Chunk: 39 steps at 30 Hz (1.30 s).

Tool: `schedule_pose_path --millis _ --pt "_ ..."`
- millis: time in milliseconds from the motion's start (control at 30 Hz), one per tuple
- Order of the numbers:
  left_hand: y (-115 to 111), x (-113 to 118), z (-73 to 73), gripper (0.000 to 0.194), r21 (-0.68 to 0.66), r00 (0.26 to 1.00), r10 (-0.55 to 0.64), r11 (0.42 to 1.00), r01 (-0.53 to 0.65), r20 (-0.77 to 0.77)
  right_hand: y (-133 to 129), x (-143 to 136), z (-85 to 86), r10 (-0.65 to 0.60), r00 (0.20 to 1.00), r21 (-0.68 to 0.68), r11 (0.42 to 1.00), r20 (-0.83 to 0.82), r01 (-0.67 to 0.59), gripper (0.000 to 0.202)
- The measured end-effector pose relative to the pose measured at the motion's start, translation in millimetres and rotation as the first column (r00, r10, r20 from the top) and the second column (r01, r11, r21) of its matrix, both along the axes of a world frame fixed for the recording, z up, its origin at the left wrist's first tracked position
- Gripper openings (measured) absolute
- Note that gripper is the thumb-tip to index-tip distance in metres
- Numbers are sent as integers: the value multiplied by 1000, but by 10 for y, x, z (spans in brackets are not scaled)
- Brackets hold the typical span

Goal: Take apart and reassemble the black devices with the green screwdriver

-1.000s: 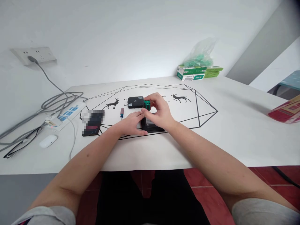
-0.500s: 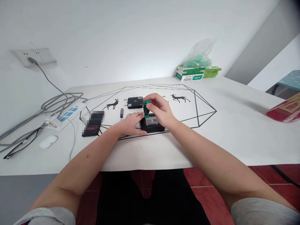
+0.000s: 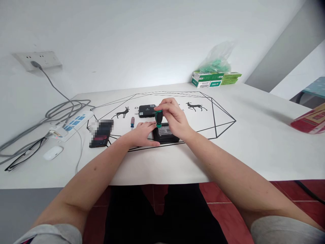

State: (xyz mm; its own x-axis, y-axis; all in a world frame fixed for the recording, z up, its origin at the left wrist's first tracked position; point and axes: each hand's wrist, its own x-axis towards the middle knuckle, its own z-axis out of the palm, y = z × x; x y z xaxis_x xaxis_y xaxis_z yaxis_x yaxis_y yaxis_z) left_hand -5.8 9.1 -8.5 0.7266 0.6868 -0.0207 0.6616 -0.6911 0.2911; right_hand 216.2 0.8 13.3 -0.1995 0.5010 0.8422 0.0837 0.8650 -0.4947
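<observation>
A black box-shaped device with a printed white label lies flat on the table in front of me. My left hand holds it along its left side, thumb at the near corner and fingers toward the far one. In my right hand is a screwdriver with a green and black handle, upright over the device's far left part. My fingers pinch the top of that handle; the tip is hidden. Left of my left hand lies a second screwdriver with a red and blue handle. A black case sits beyond my hands.
On the left are a partly blurred phone, a white earbud case, glasses and a power strip with grey cables. Green and white boxes under a plastic bag stand at the back. A red package is at the right.
The fingers of my right hand have shifted on the screwdriver handle, and the thumb no longer lies across its front. My left hand and the device stay in place.
</observation>
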Motion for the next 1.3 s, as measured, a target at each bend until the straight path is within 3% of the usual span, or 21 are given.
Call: schedule_pose_path --millis 167,333,567,733,867,1067,1200,1300 --pt "2 -2 -4 94 -2 1000 -20 1000 20 9 16 7 -4 13 998 -1 1000 -60 -13 31" --pt "-2 -9 -6 98 4 1000 -17 1000 17 11 -23 -11 -5 45 994 -163 985 -97 -61 18" --pt "-30 10 25 90 -11 999 -34 999 34 31 -81 -84 -30 129 983 -273 949 -128 -160 48" --pt "-36 7 34 93 -5 999 -22 1000 23 27 -91 -74 -49 115 990 -295 946 -80 -134 43" --pt "-8 1 16 93 -6 999 -36 999 36 17 -71 -45 -57 105 994 -209 972 -20 -107 31" --pt "21 -7 -26 96 12 1000 -27 1000 27 11 -6 -9 -45 -60 998 68 996 26 58 28" --pt "21 -9 -29 95 6 999 -30 1000 30 28 -3 -6 -34 -122 992 81 989 12 120 32" --pt "19 -10 -25 94 -1 1000 -20 1000 20 19 -15 -4 -27 -79 997 76 994 -25 81 34"
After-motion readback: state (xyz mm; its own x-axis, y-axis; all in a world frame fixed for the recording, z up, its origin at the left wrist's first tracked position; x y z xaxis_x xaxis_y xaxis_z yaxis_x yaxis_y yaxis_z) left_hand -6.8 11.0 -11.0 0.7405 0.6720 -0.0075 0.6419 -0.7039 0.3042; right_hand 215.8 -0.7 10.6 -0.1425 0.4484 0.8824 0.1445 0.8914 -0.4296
